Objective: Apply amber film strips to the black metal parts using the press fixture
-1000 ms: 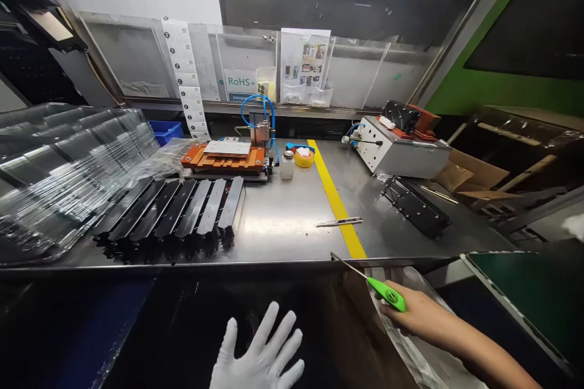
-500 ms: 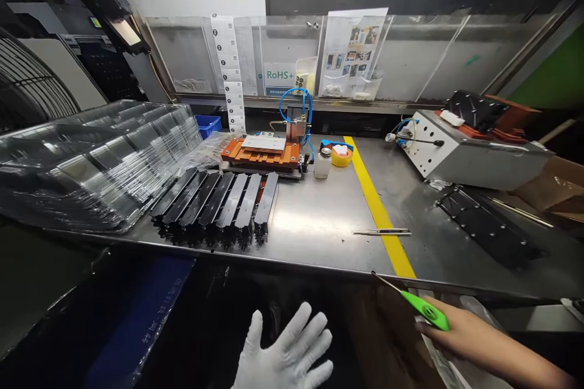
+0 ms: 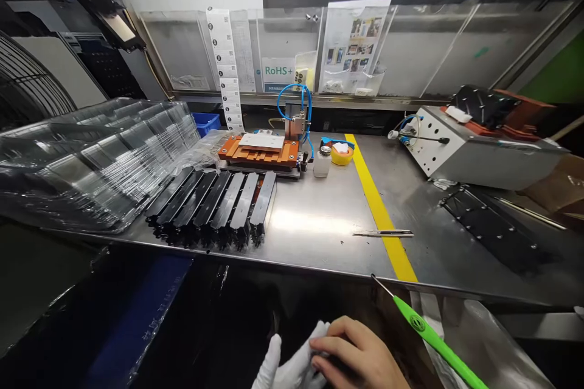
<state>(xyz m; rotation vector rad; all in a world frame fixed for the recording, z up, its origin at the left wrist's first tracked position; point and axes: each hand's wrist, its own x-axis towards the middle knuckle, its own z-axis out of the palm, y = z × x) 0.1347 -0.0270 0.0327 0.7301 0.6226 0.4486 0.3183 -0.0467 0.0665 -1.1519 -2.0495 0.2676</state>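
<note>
My left hand (image 3: 289,371) wears a white glove and is low in the middle of the view. Its thumb stands apart and its fingers are stretched out, partly covered by my right hand. My bare right hand (image 3: 360,355) has its fingers bent onto the gloved fingers, gripping the glove there. Just to the right, a green-handled tool (image 3: 433,340) with a thin hooked metal shaft slants past the bench's front edge, apart from both hands. What supports its handle is out of view.
Several black bars (image 3: 237,203) lie side by side on the metal bench (image 3: 314,237), left of a craft knife (image 3: 383,233). Behind them stand an orange fixture (image 3: 262,158) and a bottle (image 3: 322,163). Stacked clear trays (image 3: 104,164) fill the left; a grey machine (image 3: 483,149) stands right.
My right hand has left the green-handled tool and moved left onto the glove. My left hand has turned and shifted slightly down. The camera view has shifted a little.
</note>
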